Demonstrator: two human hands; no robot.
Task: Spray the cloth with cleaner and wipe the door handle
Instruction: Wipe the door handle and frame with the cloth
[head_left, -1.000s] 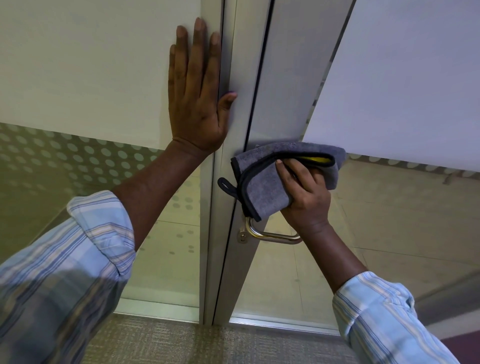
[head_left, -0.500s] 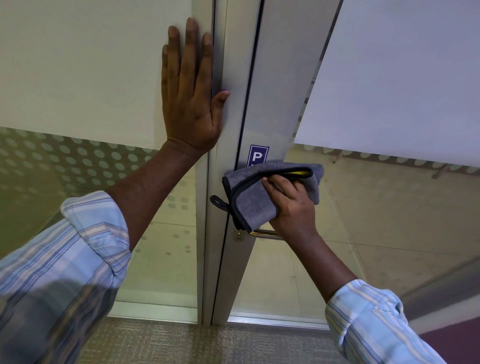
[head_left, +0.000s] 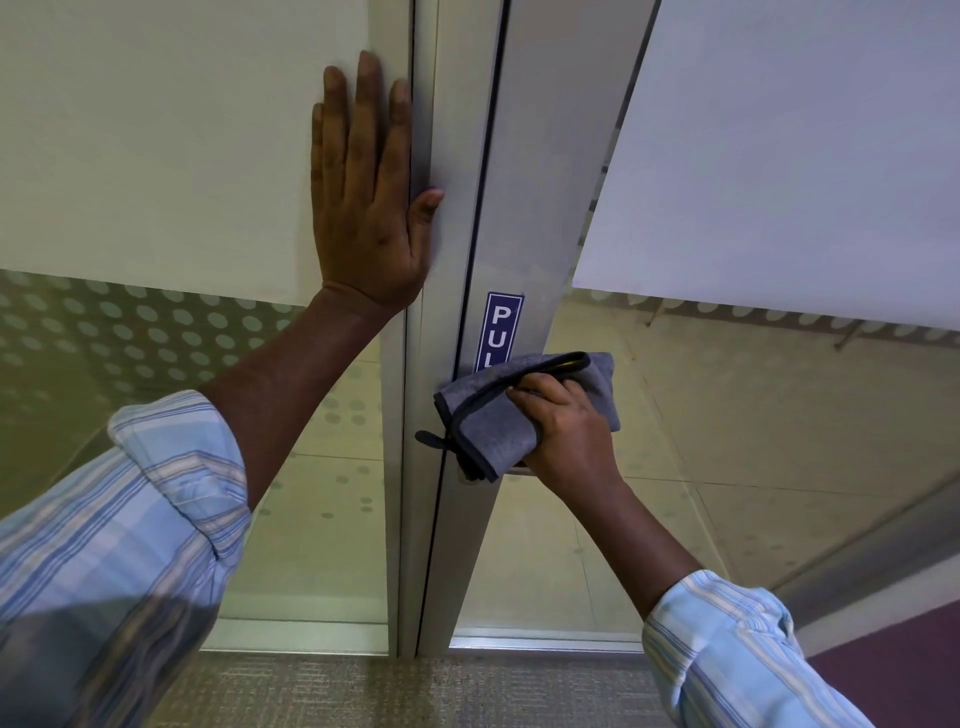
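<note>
My right hand (head_left: 569, 434) grips a folded grey cloth (head_left: 498, 431) with a dark hem and presses it around the door handle. The cloth and hand cover almost all of the metal handle (head_left: 519, 472); only a sliver shows under the cloth. My left hand (head_left: 366, 192) lies flat, fingers together and pointing up, against the frosted panel beside the door frame. It holds nothing. No spray bottle is in view.
A blue PULL sticker (head_left: 500, 330) sits on the aluminium door stile (head_left: 524, 208), its lower end hidden by the cloth. Glass panels with frosted bands and dots stand left and right. Grey carpet (head_left: 363, 691) lies below.
My right hand has slid the cloth down the handle, baring the PULL sticker and covering the handle's lower end. My left hand has stayed flat on the panel.
</note>
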